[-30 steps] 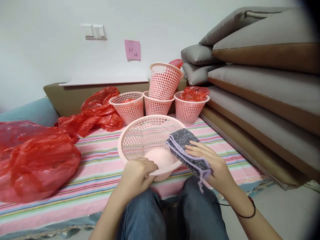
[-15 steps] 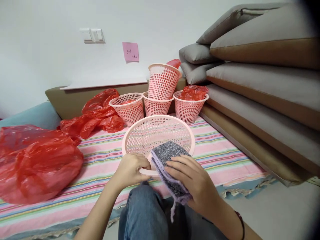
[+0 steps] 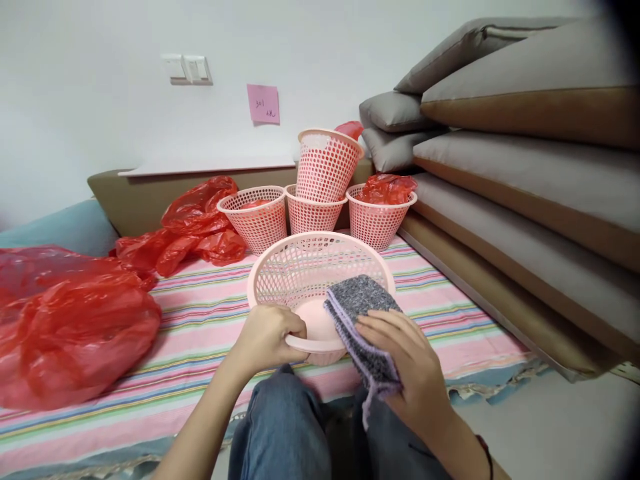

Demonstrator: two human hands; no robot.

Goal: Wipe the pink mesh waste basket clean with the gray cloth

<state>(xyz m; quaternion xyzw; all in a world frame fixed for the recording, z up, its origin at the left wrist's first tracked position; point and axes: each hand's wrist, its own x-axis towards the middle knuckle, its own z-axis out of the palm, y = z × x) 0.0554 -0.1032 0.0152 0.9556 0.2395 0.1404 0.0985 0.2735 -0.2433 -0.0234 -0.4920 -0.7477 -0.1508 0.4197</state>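
Observation:
A pink perforated basket stands tilted in front of my knees, its open top toward me. My left hand grips the near left part of its rim, thumb inside. In my right hand is a folded dark grey cloth with a purple edge and a loose purple strand. The cloth lies against the near right rim of the basket, partly over the opening. My right fingers are spread over the cloth, with the thumb hidden beneath.
Several smaller pink baskets stand behind, one stacked on another, with red plastic inside. Red plastic bags lie left on the striped cloth. Grey-brown cushions are piled high at the right.
My right hand and the grey cloth have moved right along the basket's near rim. The basket has shifted slightly right, and more of its bottom shows. My left hand still holds the rim.

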